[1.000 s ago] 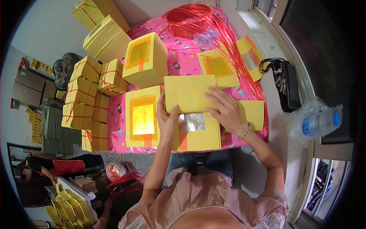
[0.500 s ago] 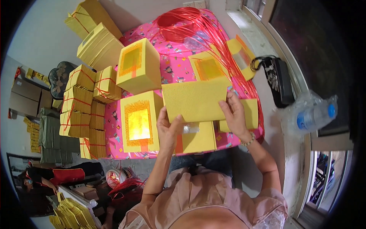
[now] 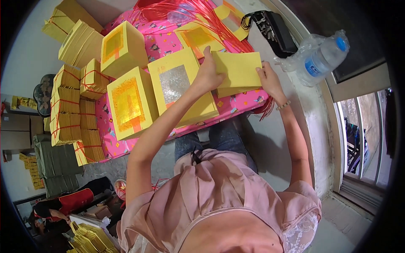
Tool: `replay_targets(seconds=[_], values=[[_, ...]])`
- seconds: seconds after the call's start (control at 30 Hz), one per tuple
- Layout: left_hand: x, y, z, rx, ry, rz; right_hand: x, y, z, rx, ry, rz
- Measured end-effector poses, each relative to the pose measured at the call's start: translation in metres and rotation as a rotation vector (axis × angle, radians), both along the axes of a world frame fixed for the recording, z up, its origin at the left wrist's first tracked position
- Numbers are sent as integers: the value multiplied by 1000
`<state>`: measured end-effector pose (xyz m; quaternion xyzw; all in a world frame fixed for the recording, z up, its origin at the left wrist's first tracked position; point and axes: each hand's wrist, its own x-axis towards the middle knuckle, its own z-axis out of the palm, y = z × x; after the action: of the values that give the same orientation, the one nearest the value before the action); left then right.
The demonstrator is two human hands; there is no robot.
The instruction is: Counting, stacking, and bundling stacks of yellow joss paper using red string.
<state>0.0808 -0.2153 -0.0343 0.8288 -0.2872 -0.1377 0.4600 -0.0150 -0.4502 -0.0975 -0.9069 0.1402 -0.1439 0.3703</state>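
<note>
A stack of plain yellow paper (image 3: 238, 71) lies at the right front of the pink covered table. My left hand (image 3: 208, 75) is at its left edge, thumb against the paper and a finger stretched along the far corner. At the opposite edge my right hand (image 3: 270, 81) has its thumb and fingers round the side, partly hidden. Left of it, beneath my left forearm, stands a yellow paper stack with a silver square (image 3: 174, 82). Two more stacks have gold squares with orange borders, a nearer one (image 3: 128, 107) and a farther one (image 3: 114, 45).
Yellow bundles tied with red string (image 3: 66, 105) are piled at the table's left. Red strands (image 3: 225, 31) trail across the back right. A black bag (image 3: 278, 36) and a blue-capped plastic bottle (image 3: 320, 63) sit on the ledge. At lower left another person (image 3: 74, 202) is partly visible.
The yellow paper held up between my hands is now down on the right-hand stack. Both hands have moved right with it, uncovering the silver-square stack. The view has shifted too.
</note>
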Motion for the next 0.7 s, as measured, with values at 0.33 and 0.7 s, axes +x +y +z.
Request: replay_targets(seconds=[0.33, 0.7], values=[[14, -33, -35, 537, -67, -45, 15, -10, -45, -154, 151, 57], [15, -37, -46, 648, -128, -108, 20, -11, -43, -188, 142, 72]])
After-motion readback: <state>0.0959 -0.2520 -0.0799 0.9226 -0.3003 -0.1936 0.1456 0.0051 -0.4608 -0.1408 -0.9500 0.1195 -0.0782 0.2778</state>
